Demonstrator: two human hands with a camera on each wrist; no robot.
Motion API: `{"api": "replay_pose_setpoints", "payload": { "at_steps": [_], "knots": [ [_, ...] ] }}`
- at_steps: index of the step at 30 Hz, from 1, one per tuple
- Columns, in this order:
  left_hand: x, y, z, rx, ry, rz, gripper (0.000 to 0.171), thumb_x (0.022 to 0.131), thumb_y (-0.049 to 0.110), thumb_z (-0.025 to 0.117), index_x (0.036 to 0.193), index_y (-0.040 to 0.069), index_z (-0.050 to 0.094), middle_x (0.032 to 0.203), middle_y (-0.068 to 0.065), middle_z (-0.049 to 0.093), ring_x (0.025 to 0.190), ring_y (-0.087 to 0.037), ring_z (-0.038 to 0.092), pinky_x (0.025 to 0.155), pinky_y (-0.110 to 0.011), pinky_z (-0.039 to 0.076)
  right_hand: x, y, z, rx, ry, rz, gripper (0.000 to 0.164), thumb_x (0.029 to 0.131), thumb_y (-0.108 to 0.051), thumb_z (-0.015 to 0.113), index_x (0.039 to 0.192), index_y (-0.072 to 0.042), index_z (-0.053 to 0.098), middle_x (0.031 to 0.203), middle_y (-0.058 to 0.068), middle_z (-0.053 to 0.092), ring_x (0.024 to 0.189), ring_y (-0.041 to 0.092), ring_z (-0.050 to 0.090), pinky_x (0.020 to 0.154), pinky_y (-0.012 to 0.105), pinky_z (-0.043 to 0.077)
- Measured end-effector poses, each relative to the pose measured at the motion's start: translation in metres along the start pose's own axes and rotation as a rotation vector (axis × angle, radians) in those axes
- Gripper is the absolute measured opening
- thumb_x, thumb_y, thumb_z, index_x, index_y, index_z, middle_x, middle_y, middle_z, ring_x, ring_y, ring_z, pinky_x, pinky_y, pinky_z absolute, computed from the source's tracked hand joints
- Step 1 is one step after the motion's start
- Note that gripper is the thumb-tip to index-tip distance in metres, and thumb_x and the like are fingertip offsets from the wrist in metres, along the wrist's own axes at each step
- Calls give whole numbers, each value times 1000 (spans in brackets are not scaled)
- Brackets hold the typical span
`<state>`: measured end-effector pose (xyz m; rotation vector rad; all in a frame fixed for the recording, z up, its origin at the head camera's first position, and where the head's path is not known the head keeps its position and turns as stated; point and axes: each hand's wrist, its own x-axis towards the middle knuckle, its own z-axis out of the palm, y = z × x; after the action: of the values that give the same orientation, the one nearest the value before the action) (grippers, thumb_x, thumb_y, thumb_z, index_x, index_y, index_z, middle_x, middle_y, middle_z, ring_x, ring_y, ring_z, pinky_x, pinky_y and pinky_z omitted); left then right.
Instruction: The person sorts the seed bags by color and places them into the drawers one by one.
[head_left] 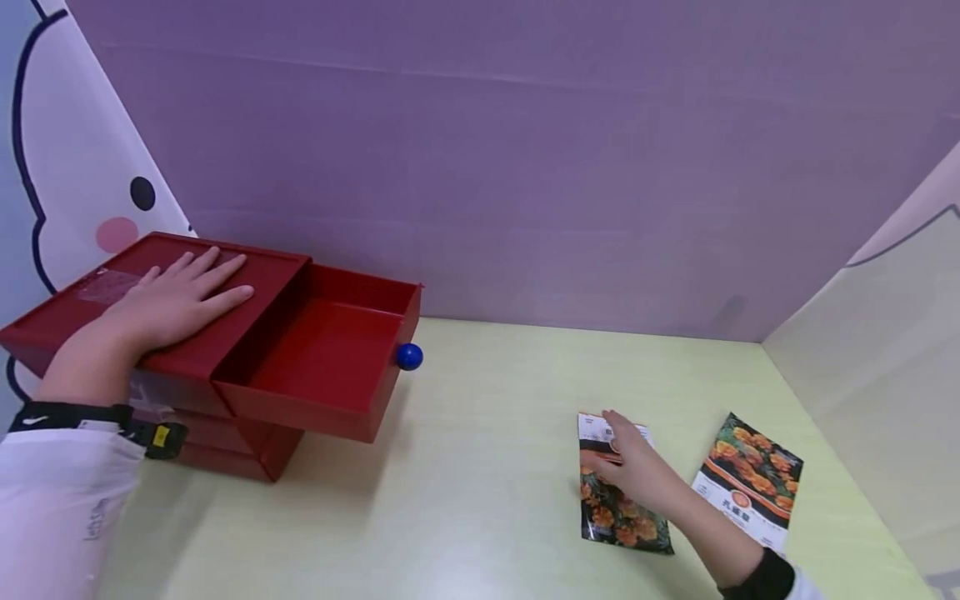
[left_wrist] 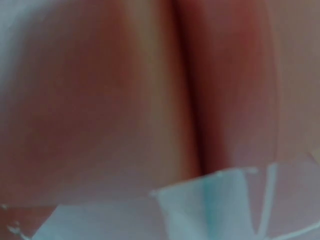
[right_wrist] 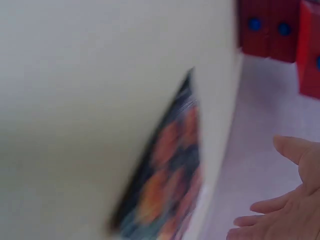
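Note:
My left hand [head_left: 176, 300] rests with spread fingers on top of a red drawer cabinet [head_left: 262, 254] at the left. The cabinet's top drawer [head_left: 330, 333] is pulled out and nothing lies in it; a round blue knob [head_left: 409, 357] sits on its front. At the right, my right hand [head_left: 637, 467] is over a seed packet [head_left: 622, 521] with orange flowers printed on it. In the right wrist view its fingers are extended, with a gap between thumb and fingers. Only blurred red surfaces fill the left wrist view.
A second flower seed packet [head_left: 757, 471] lies on the pale table [head_left: 480, 467], to the right of my right forearm. A purple wall [head_left: 480, 167] rises behind the table. Lower red drawers with blue knobs [right_wrist: 284, 29] show in the right wrist view.

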<state>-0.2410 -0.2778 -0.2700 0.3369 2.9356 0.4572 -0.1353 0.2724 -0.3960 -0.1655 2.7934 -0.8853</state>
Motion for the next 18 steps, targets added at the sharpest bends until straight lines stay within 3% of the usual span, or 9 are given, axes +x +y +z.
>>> {"api": "replay_pose_setpoints", "payload": {
  "at_steps": [7, 11, 18],
  "knots": [
    [-5, 2, -3, 17, -3, -9, 79, 98, 55, 35, 155, 12, 0, 157, -30, -5, 141, -53, -13, 108, -75, -6, -17, 39, 7, -185, 16, 79, 102, 87, -50, 66, 147, 15, 14, 152, 40, 9, 139, 58, 7, 110, 70, 18],
    [-6, 0, -4, 28, -5, -13, 78, 99, 55, 34, 155, 11, 0, 157, -31, -5, 141, -54, -12, 108, -75, -5, -19, 47, 18, -337, 75, 42, 112, 80, -57, 69, 145, 18, 16, 151, 41, 12, 138, 59, 9, 111, 69, 15],
    [-1, 2, 3, 17, -3, -14, 79, 98, 57, 32, 155, 12, 2, 157, -29, -4, 142, -53, -11, 109, -74, -6, -23, 49, 22, -400, 93, 105, 123, 73, -66, 69, 141, 23, 18, 145, 47, 13, 134, 63, 13, 110, 67, 23]
  ]
}}
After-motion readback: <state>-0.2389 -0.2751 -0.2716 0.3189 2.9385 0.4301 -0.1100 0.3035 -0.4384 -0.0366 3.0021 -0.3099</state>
